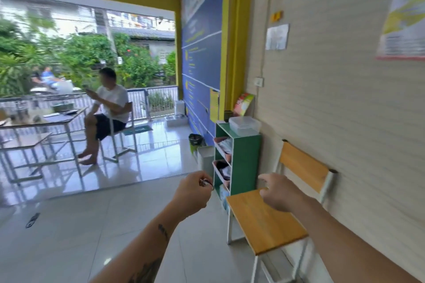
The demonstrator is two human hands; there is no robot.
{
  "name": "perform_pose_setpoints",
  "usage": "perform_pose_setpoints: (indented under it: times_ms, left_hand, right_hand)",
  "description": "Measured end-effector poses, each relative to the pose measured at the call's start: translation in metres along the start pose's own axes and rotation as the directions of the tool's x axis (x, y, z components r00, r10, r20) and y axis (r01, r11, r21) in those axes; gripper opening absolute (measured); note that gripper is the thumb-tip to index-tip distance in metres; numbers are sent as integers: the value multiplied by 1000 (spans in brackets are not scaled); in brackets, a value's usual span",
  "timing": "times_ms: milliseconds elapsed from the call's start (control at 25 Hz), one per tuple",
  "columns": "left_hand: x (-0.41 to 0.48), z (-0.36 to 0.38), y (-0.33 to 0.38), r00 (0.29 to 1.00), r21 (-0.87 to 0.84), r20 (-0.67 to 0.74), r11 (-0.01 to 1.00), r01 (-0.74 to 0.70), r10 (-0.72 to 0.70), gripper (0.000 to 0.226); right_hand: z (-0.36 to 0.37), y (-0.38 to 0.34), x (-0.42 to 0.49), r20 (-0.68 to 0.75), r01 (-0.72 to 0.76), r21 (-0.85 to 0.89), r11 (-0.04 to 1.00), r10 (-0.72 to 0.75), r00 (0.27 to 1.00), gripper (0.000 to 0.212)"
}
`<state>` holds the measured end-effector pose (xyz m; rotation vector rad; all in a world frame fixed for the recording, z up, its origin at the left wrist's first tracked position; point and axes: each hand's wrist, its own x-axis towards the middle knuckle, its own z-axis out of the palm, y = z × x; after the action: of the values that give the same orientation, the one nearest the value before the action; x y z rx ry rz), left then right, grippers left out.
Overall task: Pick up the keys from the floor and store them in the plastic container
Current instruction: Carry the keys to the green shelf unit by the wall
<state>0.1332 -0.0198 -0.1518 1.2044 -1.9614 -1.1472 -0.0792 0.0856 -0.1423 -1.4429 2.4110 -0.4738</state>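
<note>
My left hand (192, 192) is raised in front of me, its fingers closed on the keys (205, 182); only a metal ring and a bit of key show past the fingertips. My right hand (279, 192) hovers over the wooden chair seat with its fingers loosely apart and nothing in it. The clear plastic container (244, 124), lid on, sits on top of the green shelf unit (246, 161) against the right wall, beyond both hands.
A wooden chair with a white frame (266, 220) stands by the wall just right of the shelf. A white bin (205, 159) and a small dark bin (195, 140) stand left of the shelf. A person (104, 112) sits at a table further back on the left.
</note>
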Motion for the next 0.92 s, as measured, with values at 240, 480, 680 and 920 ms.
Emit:
perform_pose_setpoints:
  times_ms: [240, 480, 680, 920]
  left_hand:
    - [135, -30, -28, 996, -59, -78, 997, 41, -46, 18]
    - [297, -57, -54, 999, -103, -16, 994, 28, -29, 18]
    - [423, -46, -54, 997, -67, 68, 997, 24, -20, 19]
    - [586, 13, -46, 989, -53, 147, 998, -23, 30, 17]
  right_hand:
    - [7, -49, 150, 19, 76, 1, 997, -76, 997, 56]
    - [22, -98, 301, -32, 27, -24, 999, -28, 999, 42]
    - [17, -102, 417, -48, -26, 32, 999, 27, 998, 47]
    - [-1, -48, 574, -86, -84, 57, 995, 88, 992, 57]
